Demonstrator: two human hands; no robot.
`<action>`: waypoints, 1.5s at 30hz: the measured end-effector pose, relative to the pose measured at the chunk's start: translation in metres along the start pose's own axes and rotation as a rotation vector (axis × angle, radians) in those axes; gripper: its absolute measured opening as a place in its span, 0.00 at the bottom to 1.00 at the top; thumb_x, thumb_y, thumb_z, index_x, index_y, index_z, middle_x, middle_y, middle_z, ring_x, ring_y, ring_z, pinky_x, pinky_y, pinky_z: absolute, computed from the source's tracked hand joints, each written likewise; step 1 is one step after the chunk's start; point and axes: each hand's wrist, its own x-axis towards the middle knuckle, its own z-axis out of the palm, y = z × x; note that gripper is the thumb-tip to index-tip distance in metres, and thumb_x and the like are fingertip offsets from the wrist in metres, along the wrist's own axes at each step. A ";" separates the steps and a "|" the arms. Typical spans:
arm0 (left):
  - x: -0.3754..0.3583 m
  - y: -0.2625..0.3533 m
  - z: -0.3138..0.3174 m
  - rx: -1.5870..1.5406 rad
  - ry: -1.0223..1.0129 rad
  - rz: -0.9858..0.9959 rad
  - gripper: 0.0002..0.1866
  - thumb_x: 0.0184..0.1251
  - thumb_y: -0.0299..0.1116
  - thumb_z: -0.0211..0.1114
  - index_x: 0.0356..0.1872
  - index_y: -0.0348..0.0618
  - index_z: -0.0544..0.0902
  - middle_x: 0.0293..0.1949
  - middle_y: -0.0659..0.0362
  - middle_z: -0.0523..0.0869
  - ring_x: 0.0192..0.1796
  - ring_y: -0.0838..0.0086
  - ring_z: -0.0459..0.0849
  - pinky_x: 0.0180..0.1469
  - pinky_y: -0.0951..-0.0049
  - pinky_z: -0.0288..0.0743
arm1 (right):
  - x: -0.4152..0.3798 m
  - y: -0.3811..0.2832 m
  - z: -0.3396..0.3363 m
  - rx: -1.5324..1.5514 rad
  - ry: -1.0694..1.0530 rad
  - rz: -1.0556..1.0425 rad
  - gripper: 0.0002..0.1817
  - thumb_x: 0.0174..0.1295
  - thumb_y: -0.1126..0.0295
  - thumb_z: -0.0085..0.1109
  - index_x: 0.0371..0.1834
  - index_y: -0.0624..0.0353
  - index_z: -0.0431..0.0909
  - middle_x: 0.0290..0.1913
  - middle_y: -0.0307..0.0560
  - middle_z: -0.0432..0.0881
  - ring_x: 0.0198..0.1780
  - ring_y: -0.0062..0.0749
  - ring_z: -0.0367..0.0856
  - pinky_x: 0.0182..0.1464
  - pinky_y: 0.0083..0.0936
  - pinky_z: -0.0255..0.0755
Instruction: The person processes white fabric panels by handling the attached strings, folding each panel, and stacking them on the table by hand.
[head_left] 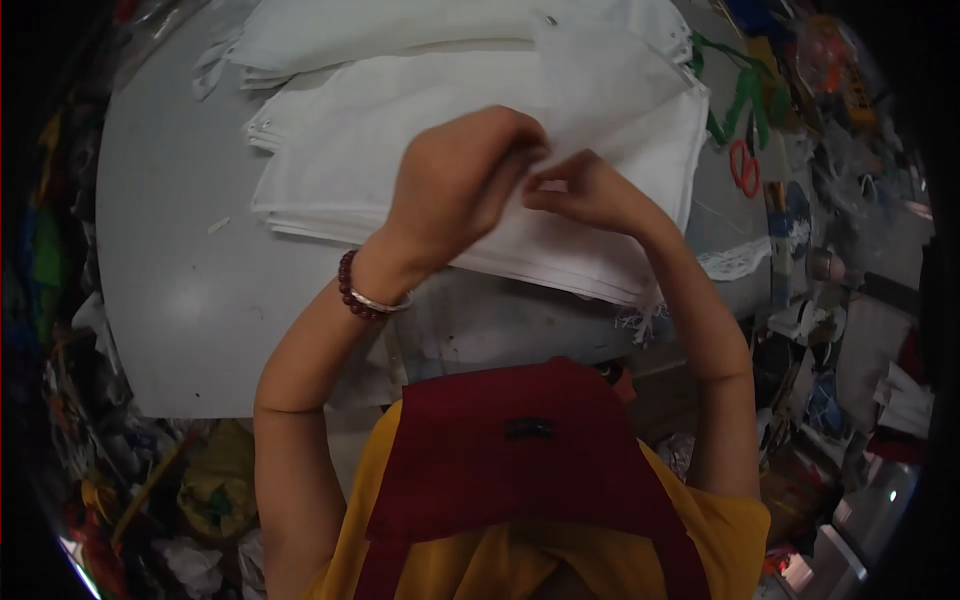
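Note:
A stack of white fabric sheets point(350, 140) with stitched hems lies on the table, with small metal eyelets at some corners. Above it my left hand point(460, 180) is raised, its fingers curled in and slightly blurred; what they hold, if anything, is hidden. My right hand point(592, 192) faces it from the other side, thumb and fingers drawn into a pinch close to the left fingertips. Anything between those fingers is too small to make out. On my left wrist sit a dark bead bracelet point(347, 283) and a light bangle.
The grey table point(170, 270) carries red-handled scissors point(744, 168) at the right, beside green strips point(742, 100). White loose threads point(735, 260) lie near the right edge. Another white fabric pile point(380, 25) is at the back. Mixed clutter surrounds the table.

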 end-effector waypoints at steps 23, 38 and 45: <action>-0.043 -0.080 -0.059 0.450 0.191 -0.425 0.04 0.54 0.27 0.65 0.31 0.42 0.84 0.28 0.58 0.80 0.29 0.67 0.79 0.33 0.71 0.72 | 0.069 -0.010 0.041 0.619 0.081 -0.182 0.11 0.59 0.65 0.58 0.41 0.58 0.79 0.47 0.45 0.80 0.48 0.29 0.76 0.50 0.27 0.69; -0.029 -0.082 -0.067 0.671 0.023 -0.185 0.01 0.55 0.26 0.64 0.28 0.41 0.81 0.28 0.58 0.80 0.33 0.65 0.79 0.36 0.71 0.72 | 0.055 0.014 0.053 1.070 0.264 -0.207 0.14 0.58 0.65 0.59 0.45 0.57 0.78 0.47 0.45 0.80 0.47 0.29 0.77 0.50 0.28 0.68; -0.028 -0.071 -0.078 -0.797 0.719 -0.647 0.08 0.59 0.20 0.56 0.39 0.38 0.72 0.27 0.58 0.76 0.31 0.72 0.77 0.41 0.73 0.73 | 0.069 0.025 0.049 1.280 0.397 -0.240 0.15 0.58 0.64 0.59 0.47 0.57 0.78 0.47 0.46 0.80 0.47 0.29 0.77 0.51 0.28 0.68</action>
